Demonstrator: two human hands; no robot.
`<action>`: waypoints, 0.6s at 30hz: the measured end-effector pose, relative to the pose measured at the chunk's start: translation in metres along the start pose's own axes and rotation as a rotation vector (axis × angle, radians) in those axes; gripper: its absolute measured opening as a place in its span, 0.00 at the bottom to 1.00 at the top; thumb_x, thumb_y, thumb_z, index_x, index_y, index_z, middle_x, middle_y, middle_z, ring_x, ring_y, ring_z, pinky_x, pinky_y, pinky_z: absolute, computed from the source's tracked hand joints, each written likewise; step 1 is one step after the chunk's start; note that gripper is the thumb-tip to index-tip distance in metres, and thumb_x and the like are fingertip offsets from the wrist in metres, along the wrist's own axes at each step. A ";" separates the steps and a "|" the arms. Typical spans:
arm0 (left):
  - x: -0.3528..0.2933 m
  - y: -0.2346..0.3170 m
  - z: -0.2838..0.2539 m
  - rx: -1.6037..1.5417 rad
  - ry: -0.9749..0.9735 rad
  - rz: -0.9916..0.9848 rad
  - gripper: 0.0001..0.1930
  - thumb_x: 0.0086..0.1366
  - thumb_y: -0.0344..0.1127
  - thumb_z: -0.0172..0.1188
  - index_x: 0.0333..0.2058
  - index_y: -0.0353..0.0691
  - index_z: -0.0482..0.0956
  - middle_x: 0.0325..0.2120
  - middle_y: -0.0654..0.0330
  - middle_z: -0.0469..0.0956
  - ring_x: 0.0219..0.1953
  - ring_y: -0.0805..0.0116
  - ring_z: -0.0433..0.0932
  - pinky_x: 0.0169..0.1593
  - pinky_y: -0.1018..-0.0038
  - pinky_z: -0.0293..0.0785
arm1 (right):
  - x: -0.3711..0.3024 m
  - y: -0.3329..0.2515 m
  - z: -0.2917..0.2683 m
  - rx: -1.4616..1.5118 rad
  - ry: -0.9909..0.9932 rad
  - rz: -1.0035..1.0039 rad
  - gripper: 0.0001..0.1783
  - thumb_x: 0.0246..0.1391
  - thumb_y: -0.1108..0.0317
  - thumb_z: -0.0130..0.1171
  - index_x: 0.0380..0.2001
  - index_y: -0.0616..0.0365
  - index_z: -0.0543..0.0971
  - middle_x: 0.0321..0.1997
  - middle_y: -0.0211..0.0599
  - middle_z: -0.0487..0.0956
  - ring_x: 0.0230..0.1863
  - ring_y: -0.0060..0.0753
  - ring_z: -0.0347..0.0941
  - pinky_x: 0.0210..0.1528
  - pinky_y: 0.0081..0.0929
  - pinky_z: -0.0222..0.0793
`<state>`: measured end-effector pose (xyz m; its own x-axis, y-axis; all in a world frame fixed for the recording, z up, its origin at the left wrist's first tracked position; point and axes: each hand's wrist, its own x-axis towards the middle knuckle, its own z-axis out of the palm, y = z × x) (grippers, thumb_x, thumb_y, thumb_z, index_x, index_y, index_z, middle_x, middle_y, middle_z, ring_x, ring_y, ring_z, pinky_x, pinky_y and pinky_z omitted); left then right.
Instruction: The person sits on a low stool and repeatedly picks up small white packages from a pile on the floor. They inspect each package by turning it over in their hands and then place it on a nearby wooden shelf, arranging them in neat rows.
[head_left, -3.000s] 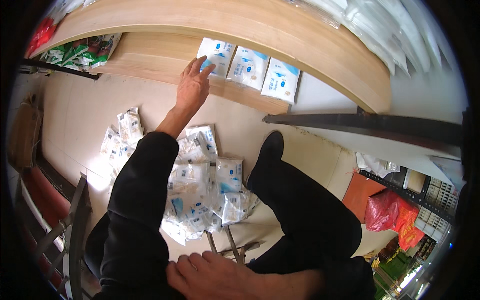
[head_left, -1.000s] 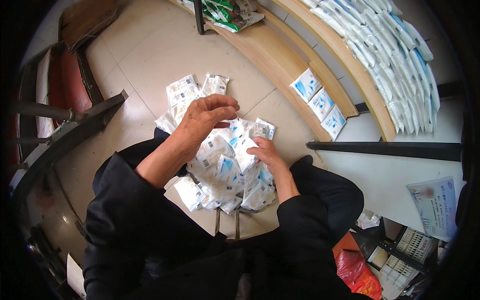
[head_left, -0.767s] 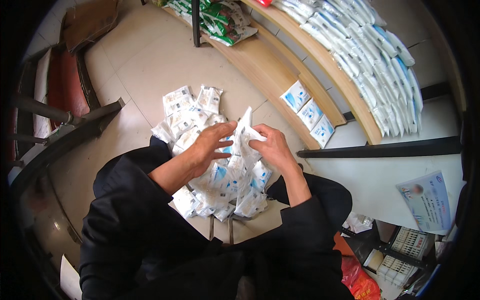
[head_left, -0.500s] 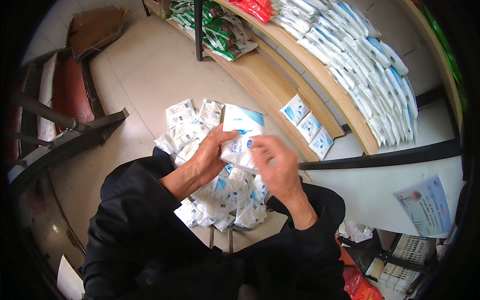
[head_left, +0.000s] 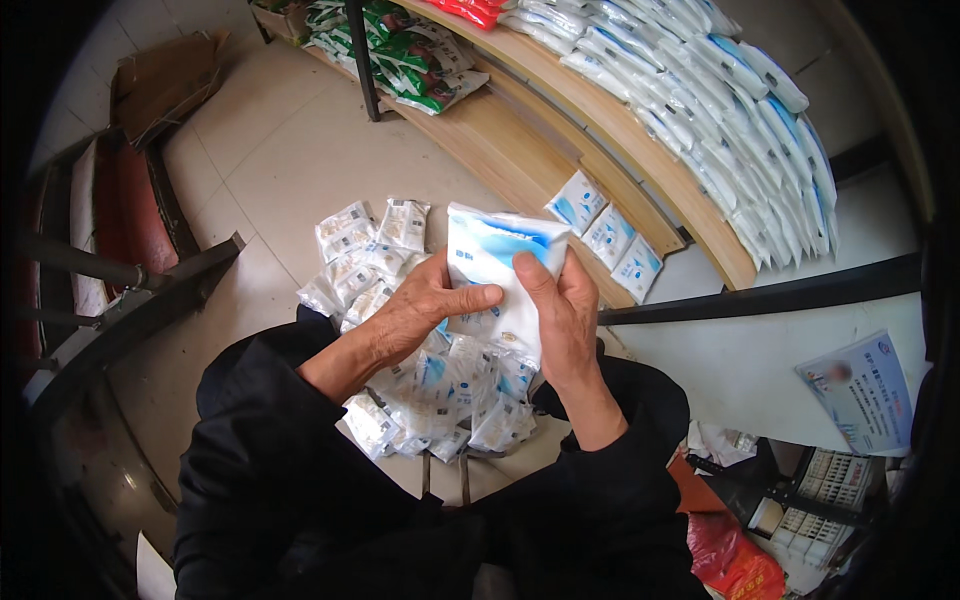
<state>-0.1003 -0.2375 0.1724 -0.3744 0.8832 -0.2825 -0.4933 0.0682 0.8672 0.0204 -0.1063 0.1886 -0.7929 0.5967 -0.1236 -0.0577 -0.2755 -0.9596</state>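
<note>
A white plastic packet with a blue printed band (head_left: pixel 505 235) is upright between both hands, above a heap of small packets on the floor. My left hand (head_left: pixel 418 308) grips its left side, thumb lying across the front. On the right side, my right hand (head_left: pixel 568 315) is closed on the same packet, thumb pressed to its face; the fingers behind are hidden. Below and behind the hands lies the heap of small clear-and-white packets (head_left: pixel 445 395), spread between my knees and beyond. Whether the held packet is one or several pressed together I cannot tell.
Three white-and-blue packets (head_left: pixel 612 238) stand in a row on the low wooden shelf (head_left: pixel 490 140). The shelf above bears stacked white packets (head_left: pixel 690 110). Green bags (head_left: pixel 400 55) lie at its far end. A dark metal frame (head_left: pixel 190 275) stands at left, crates (head_left: pixel 825 500) at lower right.
My right hand, blurred before in front of the packet, now grips its right side. The packet is turned and shows a broader blue band. The whole view has shifted slightly.
</note>
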 end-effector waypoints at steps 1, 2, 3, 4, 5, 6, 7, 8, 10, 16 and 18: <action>0.000 0.000 -0.001 0.016 0.023 -0.018 0.32 0.61 0.48 0.74 0.58 0.35 0.75 0.49 0.57 0.81 0.51 0.68 0.80 0.58 0.70 0.74 | 0.001 0.004 0.000 -0.028 -0.002 -0.009 0.20 0.67 0.57 0.62 0.50 0.63 0.78 0.43 0.32 0.81 0.41 0.18 0.75 0.42 0.21 0.73; 0.000 -0.001 -0.002 0.033 0.046 -0.036 0.31 0.62 0.47 0.74 0.57 0.35 0.75 0.49 0.57 0.82 0.51 0.68 0.80 0.58 0.70 0.75 | 0.001 0.005 0.000 -0.056 -0.003 -0.019 0.20 0.67 0.57 0.62 0.50 0.63 0.78 0.43 0.31 0.81 0.41 0.18 0.75 0.42 0.21 0.73; 0.002 -0.007 -0.005 -0.017 0.052 -0.061 0.29 0.62 0.46 0.73 0.56 0.35 0.76 0.47 0.56 0.83 0.49 0.66 0.82 0.58 0.68 0.76 | 0.002 0.004 0.000 0.014 0.009 0.048 0.19 0.67 0.58 0.62 0.50 0.62 0.78 0.44 0.32 0.81 0.41 0.20 0.76 0.43 0.21 0.74; 0.002 -0.008 -0.005 -0.080 0.041 -0.072 0.29 0.63 0.45 0.72 0.56 0.35 0.76 0.47 0.56 0.83 0.50 0.66 0.82 0.57 0.68 0.77 | 0.003 0.001 0.000 0.096 0.025 0.096 0.18 0.66 0.58 0.62 0.50 0.61 0.78 0.44 0.33 0.81 0.41 0.21 0.77 0.43 0.22 0.75; 0.002 -0.008 -0.004 -0.143 0.030 -0.084 0.28 0.63 0.45 0.72 0.56 0.35 0.76 0.47 0.56 0.83 0.50 0.66 0.82 0.57 0.67 0.78 | 0.004 -0.002 0.000 0.178 0.041 0.144 0.18 0.66 0.59 0.62 0.50 0.61 0.78 0.44 0.33 0.81 0.42 0.22 0.77 0.44 0.23 0.75; 0.002 -0.009 -0.004 -0.206 0.019 -0.096 0.27 0.64 0.44 0.71 0.56 0.35 0.76 0.47 0.55 0.83 0.50 0.65 0.82 0.57 0.67 0.78 | 0.004 -0.004 0.000 0.259 0.056 0.192 0.18 0.66 0.59 0.62 0.50 0.61 0.78 0.44 0.33 0.81 0.42 0.23 0.78 0.44 0.23 0.76; 0.001 -0.008 -0.003 -0.237 0.023 -0.108 0.27 0.64 0.44 0.71 0.57 0.34 0.76 0.47 0.55 0.83 0.50 0.65 0.82 0.56 0.67 0.79 | 0.005 -0.001 -0.001 0.303 0.063 0.195 0.17 0.65 0.60 0.62 0.50 0.60 0.78 0.44 0.34 0.82 0.44 0.25 0.78 0.45 0.25 0.76; 0.000 -0.008 -0.003 -0.267 0.026 -0.119 0.27 0.65 0.43 0.70 0.57 0.34 0.76 0.47 0.54 0.83 0.50 0.64 0.83 0.56 0.67 0.79 | 0.005 0.000 -0.001 0.304 0.060 0.181 0.17 0.65 0.60 0.62 0.49 0.60 0.78 0.44 0.34 0.82 0.44 0.24 0.78 0.45 0.25 0.76; -0.002 -0.007 -0.003 -0.304 0.006 -0.124 0.27 0.66 0.43 0.69 0.58 0.34 0.75 0.48 0.53 0.83 0.50 0.63 0.83 0.55 0.67 0.80 | 0.004 -0.001 0.001 0.309 0.053 0.157 0.16 0.66 0.60 0.62 0.49 0.60 0.77 0.44 0.34 0.81 0.44 0.24 0.78 0.46 0.25 0.76; -0.004 -0.007 0.000 -0.214 -0.009 -0.155 0.31 0.66 0.44 0.68 0.62 0.34 0.70 0.53 0.50 0.79 0.53 0.59 0.82 0.58 0.62 0.79 | -0.001 -0.010 0.006 0.200 0.001 0.030 0.15 0.66 0.61 0.62 0.48 0.61 0.77 0.44 0.35 0.81 0.44 0.24 0.78 0.46 0.24 0.76; -0.005 -0.005 -0.002 -0.118 -0.005 -0.191 0.33 0.66 0.45 0.68 0.63 0.34 0.69 0.54 0.50 0.79 0.55 0.58 0.81 0.59 0.61 0.78 | 0.003 -0.003 0.005 0.226 0.054 0.057 0.15 0.65 0.61 0.63 0.47 0.60 0.77 0.45 0.35 0.81 0.44 0.25 0.78 0.46 0.25 0.76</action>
<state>-0.0977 -0.2429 0.1691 -0.2612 0.8618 -0.4347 -0.6436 0.1802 0.7439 0.0152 -0.1077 0.1928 -0.7657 0.6129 -0.1950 -0.1527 -0.4678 -0.8706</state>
